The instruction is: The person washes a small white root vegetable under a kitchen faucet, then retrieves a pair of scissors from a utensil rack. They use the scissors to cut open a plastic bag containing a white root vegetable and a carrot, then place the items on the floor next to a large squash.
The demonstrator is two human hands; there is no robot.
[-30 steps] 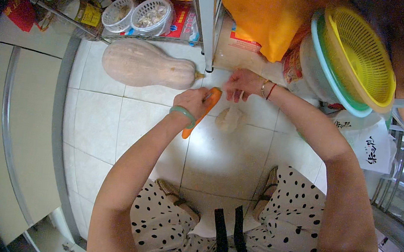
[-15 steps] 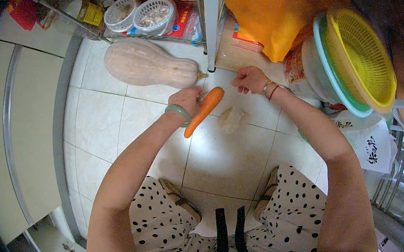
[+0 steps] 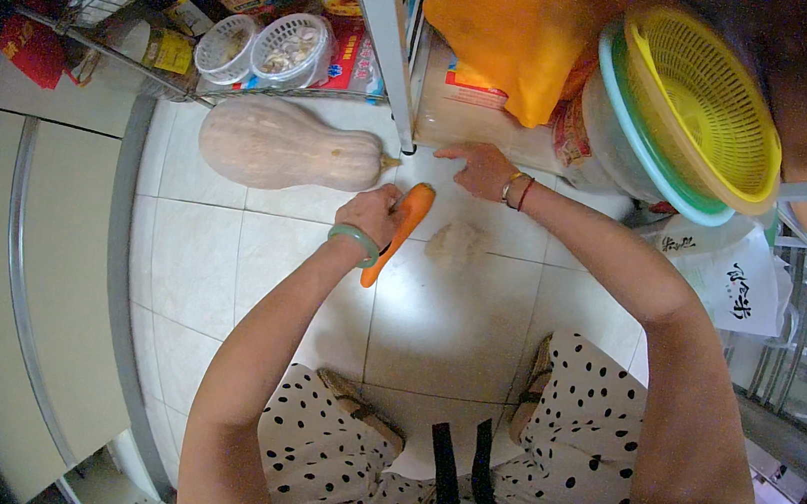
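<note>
My left hand point(image 3: 368, 212) is closed round an orange carrot point(image 3: 402, 229), which slants with its top end up and to the right. Just beyond that hand a large pale squash point(image 3: 286, 145) lies on its side on the floor, its stem pointing right. My right hand point(image 3: 484, 172) is over the tiles near the shelf leg, with the index finger stretched left and nothing visible in it. Below it, a faint tan, see-through patch point(image 3: 457, 245) shows against the tiles; I cannot make out what it is.
A wire shelf post point(image 3: 384, 43) stands just beyond my hands. On the shelf are white plastic baskets point(image 3: 290, 49) of small pale pieces. At right are stacked basins with a yellow colander point(image 3: 708, 113), an orange cloth point(image 3: 521, 35) and a white bag point(image 3: 727, 282). Cabinet doors point(image 3: 56, 290) line the left.
My right hand has moved slightly left, and its fingers have gone from a pinch to a stretched index finger. My left hand still holds the carrot, and the view has shifted a little.
</note>
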